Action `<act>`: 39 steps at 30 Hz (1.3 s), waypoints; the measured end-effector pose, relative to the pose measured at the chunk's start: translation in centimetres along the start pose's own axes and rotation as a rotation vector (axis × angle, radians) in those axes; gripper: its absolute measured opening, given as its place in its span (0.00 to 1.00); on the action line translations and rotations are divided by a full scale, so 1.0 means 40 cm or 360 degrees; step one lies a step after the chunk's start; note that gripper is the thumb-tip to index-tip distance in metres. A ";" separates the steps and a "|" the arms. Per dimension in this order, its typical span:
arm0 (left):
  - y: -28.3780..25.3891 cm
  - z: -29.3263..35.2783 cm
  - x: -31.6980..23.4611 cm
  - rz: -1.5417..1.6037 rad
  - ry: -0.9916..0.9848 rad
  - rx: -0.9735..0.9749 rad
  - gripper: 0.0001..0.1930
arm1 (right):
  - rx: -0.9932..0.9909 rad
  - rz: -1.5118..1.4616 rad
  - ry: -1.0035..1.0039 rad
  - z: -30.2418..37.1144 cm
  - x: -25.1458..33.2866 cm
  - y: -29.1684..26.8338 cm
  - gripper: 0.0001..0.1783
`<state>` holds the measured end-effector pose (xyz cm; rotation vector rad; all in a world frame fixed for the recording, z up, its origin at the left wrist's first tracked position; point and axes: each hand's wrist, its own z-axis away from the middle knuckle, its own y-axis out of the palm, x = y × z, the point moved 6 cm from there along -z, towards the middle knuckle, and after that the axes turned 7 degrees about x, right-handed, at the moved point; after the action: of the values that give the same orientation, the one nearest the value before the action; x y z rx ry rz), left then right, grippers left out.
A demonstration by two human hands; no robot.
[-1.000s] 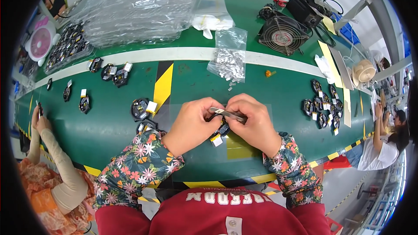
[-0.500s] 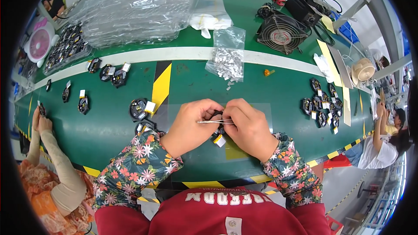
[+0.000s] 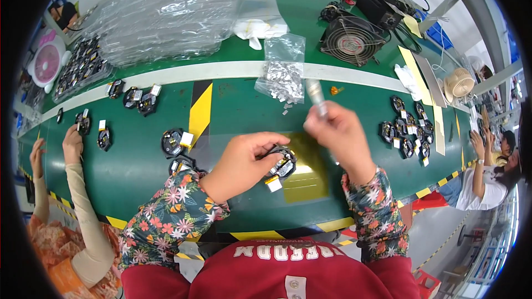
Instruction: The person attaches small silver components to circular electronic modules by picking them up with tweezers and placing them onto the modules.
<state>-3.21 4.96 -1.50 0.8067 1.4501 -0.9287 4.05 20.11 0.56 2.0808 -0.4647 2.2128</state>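
Note:
My left hand (image 3: 244,161) holds a round black device housing (image 3: 284,165) by its edge, thumb and fingers curled about its left side. Inside the housing a circuit board shows, and a small white-and-yellow battery (image 3: 273,184) hangs out at its lower edge. To the right and farther off, my right hand (image 3: 343,133) is raised over the table, its fingers closed on silvery tweezers (image 3: 317,99) that point away from me, smeared by motion. Under the housing lies a yellow translucent sheet (image 3: 307,180).
Two similar housings (image 3: 174,143) lie left of my hand, and several more (image 3: 407,130) cluster at right. A clear bag of small pale pieces (image 3: 284,77), stacked plastic trays (image 3: 166,16) and a black fan (image 3: 352,41) stand beyond. Co-workers' hands (image 3: 72,144) are at the far left.
My right hand has moved right and away from the housing, carrying the tweezers. My left hand stays on the housing, whose board now shows. The left co-worker's hands have come apart.

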 end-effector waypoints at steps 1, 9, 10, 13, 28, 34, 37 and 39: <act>0.005 -0.001 0.004 0.0154 -0.0111 0.0110 0.09 | -0.0089 -0.0332 0.0198 0.008 -0.008 -0.036 0.08; 0.055 0.007 0.000 0.0180 -0.0332 0.0426 0.08 | -0.0181 -0.0260 0.0052 0.045 -0.026 -0.107 0.11; 0.071 0.007 0.002 0.0125 -0.0249 0.0448 0.08 | -0.0122 -0.0260 0.0165 0.050 -0.043 -0.102 0.10; 0.108 -0.004 -0.032 -0.0356 -0.0037 0.0571 0.09 | -0.0030 -0.0365 0.0122 0.061 -0.054 -0.099 0.08; 0.131 -0.014 0.014 0.0070 -0.0184 0.0634 0.09 | 0.0072 -0.0250 0.0267 0.065 -0.070 -0.095 0.06; 0.128 -0.009 -0.003 0.0021 -0.0223 0.0633 0.11 | -0.0112 0.0222 -0.0232 -0.009 -0.007 -0.076 0.06; 0.115 -0.006 0.000 0.0008 -0.0256 0.0591 0.12 | 0.0005 0.0934 -0.0528 -0.059 0.036 -0.009 0.07; 0.098 -0.008 0.006 0.0118 -0.0199 0.0520 0.12 | 0.0090 0.0983 -0.0543 -0.082 0.036 0.020 0.10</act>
<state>0.11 6.99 -2.08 1.0152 1.1676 -1.1558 0.57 19.98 1.71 2.6299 -1.2305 2.1356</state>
